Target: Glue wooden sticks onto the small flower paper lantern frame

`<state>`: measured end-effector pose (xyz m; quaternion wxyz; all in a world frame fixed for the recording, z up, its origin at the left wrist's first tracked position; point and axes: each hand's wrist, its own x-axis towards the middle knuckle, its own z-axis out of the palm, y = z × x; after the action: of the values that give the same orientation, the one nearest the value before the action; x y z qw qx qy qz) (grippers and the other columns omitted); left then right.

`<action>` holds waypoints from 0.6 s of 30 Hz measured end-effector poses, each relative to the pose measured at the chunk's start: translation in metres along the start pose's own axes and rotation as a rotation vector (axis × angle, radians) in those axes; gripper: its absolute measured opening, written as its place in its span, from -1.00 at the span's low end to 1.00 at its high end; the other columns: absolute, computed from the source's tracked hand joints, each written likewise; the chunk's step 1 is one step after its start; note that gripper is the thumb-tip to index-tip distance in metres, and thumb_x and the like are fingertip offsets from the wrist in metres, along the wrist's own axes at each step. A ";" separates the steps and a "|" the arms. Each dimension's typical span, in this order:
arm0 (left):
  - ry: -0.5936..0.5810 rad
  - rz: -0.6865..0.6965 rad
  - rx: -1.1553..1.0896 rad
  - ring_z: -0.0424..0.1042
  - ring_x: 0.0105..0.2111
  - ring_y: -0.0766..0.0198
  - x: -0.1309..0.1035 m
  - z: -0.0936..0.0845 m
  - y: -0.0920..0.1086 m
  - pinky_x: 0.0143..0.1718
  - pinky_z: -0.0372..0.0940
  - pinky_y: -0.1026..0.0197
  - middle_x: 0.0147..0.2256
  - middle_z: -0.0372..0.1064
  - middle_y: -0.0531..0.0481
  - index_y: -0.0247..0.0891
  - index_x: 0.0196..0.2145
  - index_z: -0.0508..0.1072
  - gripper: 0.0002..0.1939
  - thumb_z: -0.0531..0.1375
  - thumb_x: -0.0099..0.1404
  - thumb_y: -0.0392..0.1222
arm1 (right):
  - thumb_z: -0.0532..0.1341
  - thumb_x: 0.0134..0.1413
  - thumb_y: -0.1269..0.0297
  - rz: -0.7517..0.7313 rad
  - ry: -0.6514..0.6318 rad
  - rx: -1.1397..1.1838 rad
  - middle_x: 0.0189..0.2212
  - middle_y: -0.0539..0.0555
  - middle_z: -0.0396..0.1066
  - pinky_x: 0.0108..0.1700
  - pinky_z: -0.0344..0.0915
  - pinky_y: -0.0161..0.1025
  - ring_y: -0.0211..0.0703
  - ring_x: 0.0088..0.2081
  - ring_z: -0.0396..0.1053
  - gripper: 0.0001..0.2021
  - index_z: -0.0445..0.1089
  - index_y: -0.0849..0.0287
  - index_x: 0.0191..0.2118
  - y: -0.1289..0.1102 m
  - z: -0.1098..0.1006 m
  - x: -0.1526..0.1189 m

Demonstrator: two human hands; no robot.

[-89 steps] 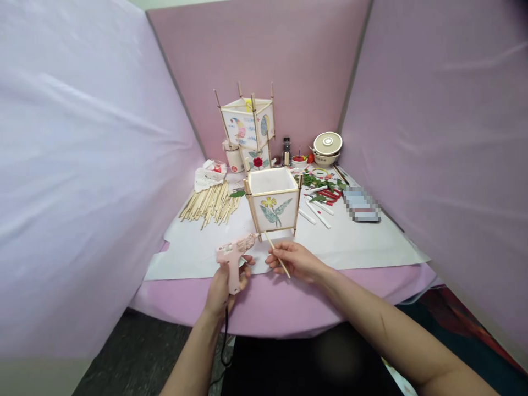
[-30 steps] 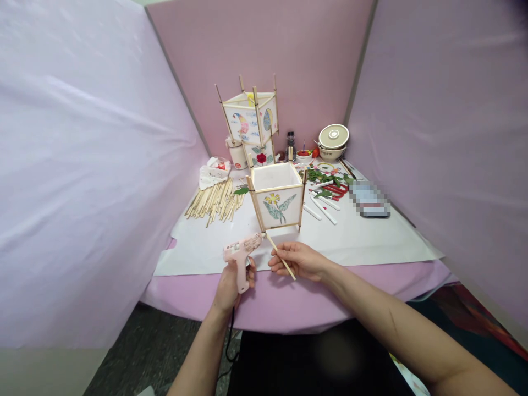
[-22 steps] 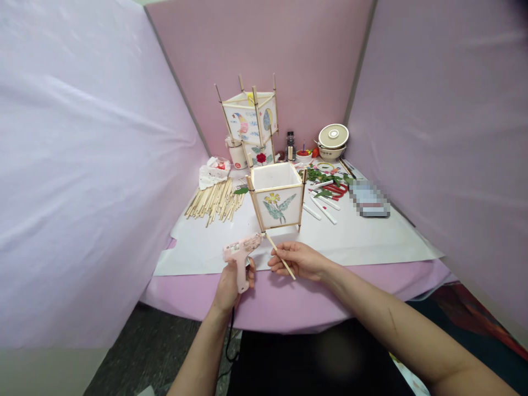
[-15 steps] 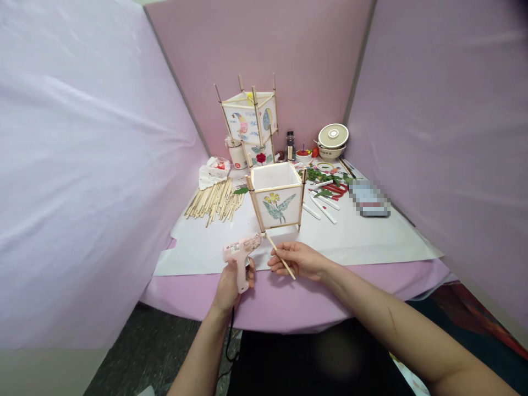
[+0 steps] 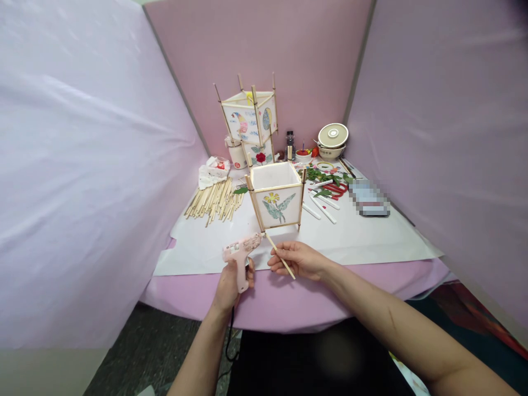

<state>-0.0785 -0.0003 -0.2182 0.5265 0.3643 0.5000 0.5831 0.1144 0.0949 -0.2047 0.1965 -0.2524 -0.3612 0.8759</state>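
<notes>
- The bundle of wooden sticks [image 5: 213, 201] lies on the white paper [image 5: 363, 242], far left and well behind the hands.
- The left hand [image 5: 230, 283] grips the pink glue gun [image 5: 241, 254] by its handle; the nozzle points right.
- The thin stick [image 5: 279, 256] touches the nozzle with its far end.
- The right hand [image 5: 299, 260] pinches this stick, just in front of the paper lantern [image 5: 275, 199].

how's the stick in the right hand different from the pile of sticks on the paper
The stick in the right hand is single and pinched off the table, its far end at the glue gun nozzle. The pile of sticks is many, lying loose on the white paper, untouched. Both are thin and pale, like wood.
</notes>
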 end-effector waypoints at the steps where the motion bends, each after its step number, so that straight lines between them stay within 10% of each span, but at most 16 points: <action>1: 0.002 0.000 0.001 0.26 -0.63 0.38 0.000 0.000 0.000 -0.59 0.16 0.33 -0.55 0.29 -0.01 -0.36 -0.38 0.41 -0.37 0.02 0.19 0.36 | 0.30 0.08 0.28 0.001 0.001 0.001 -0.36 0.14 0.53 -0.30 0.46 -0.34 -0.25 -0.37 0.52 -0.81 0.36 0.29 -0.26 0.000 0.000 0.000; 18: 0.011 0.005 -0.136 0.25 -0.56 0.38 -0.001 0.004 0.005 -0.65 0.20 0.36 -0.45 0.32 -0.08 -0.42 -0.23 0.46 -0.33 0.18 0.08 0.34 | 0.28 0.11 0.30 -0.001 0.025 0.004 -0.38 0.14 0.52 -0.30 0.46 -0.35 -0.26 -0.37 0.52 -0.84 0.35 0.29 -0.26 -0.001 0.002 -0.001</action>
<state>-0.0760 -0.0005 -0.2124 0.5458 0.3257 0.4612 0.6192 0.1139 0.0941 -0.2025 0.2021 -0.2629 -0.3572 0.8732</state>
